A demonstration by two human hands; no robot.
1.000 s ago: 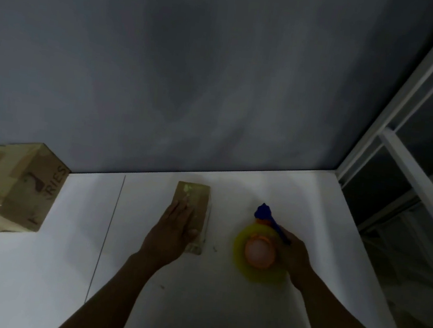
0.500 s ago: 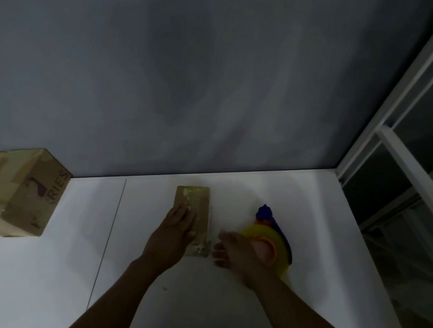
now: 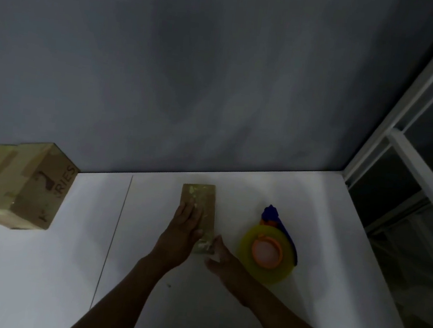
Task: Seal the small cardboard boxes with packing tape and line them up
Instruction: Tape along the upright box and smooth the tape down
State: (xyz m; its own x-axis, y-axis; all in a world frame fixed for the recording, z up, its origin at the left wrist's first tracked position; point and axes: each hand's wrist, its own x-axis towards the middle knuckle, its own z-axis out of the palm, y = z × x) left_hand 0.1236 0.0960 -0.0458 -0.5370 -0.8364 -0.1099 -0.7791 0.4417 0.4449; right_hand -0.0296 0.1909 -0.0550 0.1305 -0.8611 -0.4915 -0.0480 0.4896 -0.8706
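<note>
Fingers (image 3: 191, 211) of my left hand (image 3: 182, 231) lie straight and close together, flat on top of the small box (image 3: 204, 200), with the palm over its near left part. The small box sits lengthwise on the white counter (image 3: 36, 264), in the middle and a little short of the grey wall (image 3: 192, 80), its far end uncovered and streaked with pale shiny patches.

My right hand (image 3: 222, 259) comes in from the right and meets the near end of the small box, at its right corner. One finger reaches up against that corner and the thumb is lower down, but the light is dim and the hand is blurred, so I cannot tell whether I am pinching something there or only pressing.

Just beside my right hand, on the counter to the right of the small box and not touching it, lies the tape roll (image 3: 267, 253): yellowish tape round an orange hub, on a holder with a blue handle pointing away from me.

Well off to the left, near the wall, stands a big box (image 3: 18, 184) of brown cardboard, patched with tape and printed with dark letters on its side. A white metal frame (image 3: 413, 159) rises past the counter's right edge.
</note>
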